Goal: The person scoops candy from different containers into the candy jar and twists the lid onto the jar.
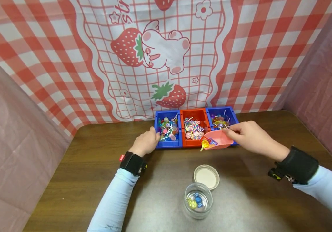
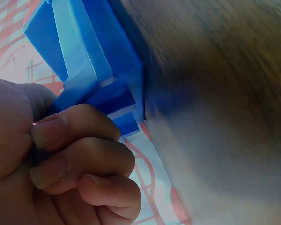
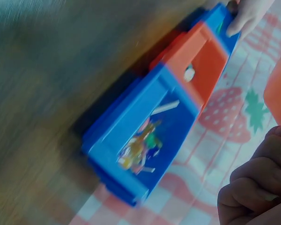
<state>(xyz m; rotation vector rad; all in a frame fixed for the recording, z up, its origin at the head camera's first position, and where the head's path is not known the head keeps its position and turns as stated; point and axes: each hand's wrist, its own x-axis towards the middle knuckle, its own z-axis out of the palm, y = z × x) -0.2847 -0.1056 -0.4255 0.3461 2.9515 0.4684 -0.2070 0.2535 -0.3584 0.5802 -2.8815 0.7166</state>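
My right hand [image 1: 248, 137] pinches the handle of a pink scoop [image 1: 224, 139], which is over the front of the bins. Several wrapped candies lie in the scoop, a yellow one [image 1: 205, 143] right at its lip. My left hand [image 1: 146, 141] grips the side wall of the left blue bin [image 1: 168, 144], with fingers curled at its edge in the left wrist view. That bin holds mixed candies and lollipops [image 1: 168, 129]. In the middle red bin [image 1: 187, 142] are striped lollipops [image 1: 194, 129]. The right blue bin [image 3: 150, 93] contains more mixed candies [image 3: 139, 149].
Nearer on the wooden table [image 1: 96, 180] stands a glass jar [image 1: 186, 211] with a yellow and a blue candy inside. A round lid [image 1: 206, 178] lies just behind it. A strawberry-print cloth [image 1: 166, 87] hangs behind the bins, with pink cloth [image 1: 319, 87] at the sides.
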